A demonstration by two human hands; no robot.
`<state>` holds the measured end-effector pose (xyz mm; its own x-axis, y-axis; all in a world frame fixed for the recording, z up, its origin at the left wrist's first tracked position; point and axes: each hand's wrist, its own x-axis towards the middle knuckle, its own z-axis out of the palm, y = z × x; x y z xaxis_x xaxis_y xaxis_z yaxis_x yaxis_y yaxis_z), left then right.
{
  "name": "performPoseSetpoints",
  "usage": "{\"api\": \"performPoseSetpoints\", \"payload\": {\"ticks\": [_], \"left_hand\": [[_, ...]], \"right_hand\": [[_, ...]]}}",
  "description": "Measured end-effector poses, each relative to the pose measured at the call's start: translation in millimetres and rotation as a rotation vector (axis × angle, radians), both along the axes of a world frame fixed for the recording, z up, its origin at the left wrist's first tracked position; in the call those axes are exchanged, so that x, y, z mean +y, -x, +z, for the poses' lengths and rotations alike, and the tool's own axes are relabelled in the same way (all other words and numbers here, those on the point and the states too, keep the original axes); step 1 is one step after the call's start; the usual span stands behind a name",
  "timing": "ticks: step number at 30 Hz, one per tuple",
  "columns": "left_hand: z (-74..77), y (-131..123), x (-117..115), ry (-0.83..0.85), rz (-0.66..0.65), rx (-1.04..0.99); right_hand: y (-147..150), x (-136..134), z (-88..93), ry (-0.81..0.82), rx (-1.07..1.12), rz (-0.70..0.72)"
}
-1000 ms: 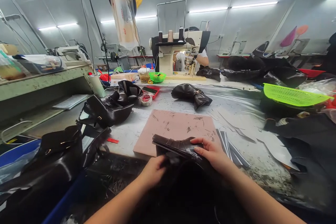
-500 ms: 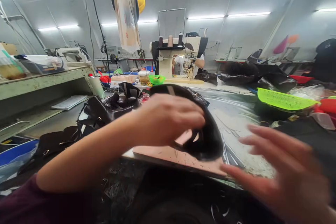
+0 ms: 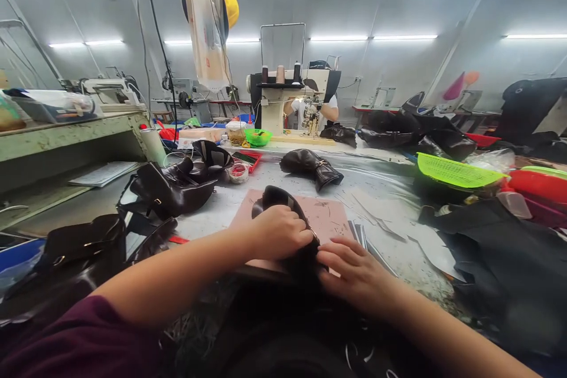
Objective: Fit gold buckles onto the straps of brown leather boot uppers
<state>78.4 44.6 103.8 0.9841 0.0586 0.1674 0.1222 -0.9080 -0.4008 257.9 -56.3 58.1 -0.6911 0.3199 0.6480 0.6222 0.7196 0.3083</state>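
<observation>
A dark brown, glossy leather boot upper [image 3: 275, 195] is held over the near part of a pink board [image 3: 331, 212]. My left hand [image 3: 283, 233] is closed on it from above, knuckles up. At its right edge, by a small metal buckle, the bent fingers of my right hand [image 3: 352, 266] grip the leather. The lower part of the upper is dark and partly hidden by my hands. Beyond the board lies another boot upper [image 3: 312, 168] with a buckle strap.
Several more uppers [image 3: 172, 189] are piled on the left. Black leather pieces [image 3: 509, 266] and a lime-green basket [image 3: 460, 171] lie on the right, near paper pattern pieces [image 3: 434, 254]. A sewing machine [image 3: 277, 106] stands at the back, with a person partly visible behind it.
My right hand, spread and apart before, has come left onto the upper's edge. My left hand has brought the upper lower and turned it. The view has shifted slightly.
</observation>
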Motion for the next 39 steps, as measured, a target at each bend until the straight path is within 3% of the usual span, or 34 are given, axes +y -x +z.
{"api": "performPoseSetpoints", "payload": {"ticks": [4, 9, 13, 16, 19, 21, 23, 26, 29, 33, 39], "left_hand": [[-9.2, 7, -4, -0.075, 0.186, -0.144], [-9.5, 16, -13, -0.045, 0.192, -0.234], [-7.6, 20, -20, -0.043, 0.145, -0.29], [-9.3, 25, -26, -0.13, 0.091, -0.47], [-11.8, 29, -29, -0.182, 0.193, -0.548], [-12.3, 30, -29, -0.009, 0.341, -0.507], [-11.9, 29, -29, 0.322, 0.453, -0.495], [-11.9, 26, -27, 0.844, 0.428, -0.586], [-12.6, 25, -26, 1.173, 0.356, -0.723], [-4.7, 27, -28, 1.311, 0.31, -0.686], [22.1, 33, -40, 1.411, 0.252, -0.56]], "right_hand": [[11, -5, 12.6, 0.106, -0.059, 0.09], [15, -8, 12.7, 0.142, 0.239, -0.038], [16, -7, 14.7, 0.125, 0.241, -0.054], [19, -5, 18.8, 0.079, 0.231, -0.047], [22, -3, 20.6, 0.042, 0.212, -0.037], [23, -3, 20.3, 0.04, 0.198, -0.026], [24, -3, 19.8, 0.048, 0.175, -0.021], [24, -6, 20.6, 0.056, 0.123, -0.033], [21, -8, 24.2, 0.081, 0.079, -0.076], [14, -6, 34.7, 0.187, 0.044, -0.199], [11, -4, 60.1, 0.223, 0.077, -0.347]]}}
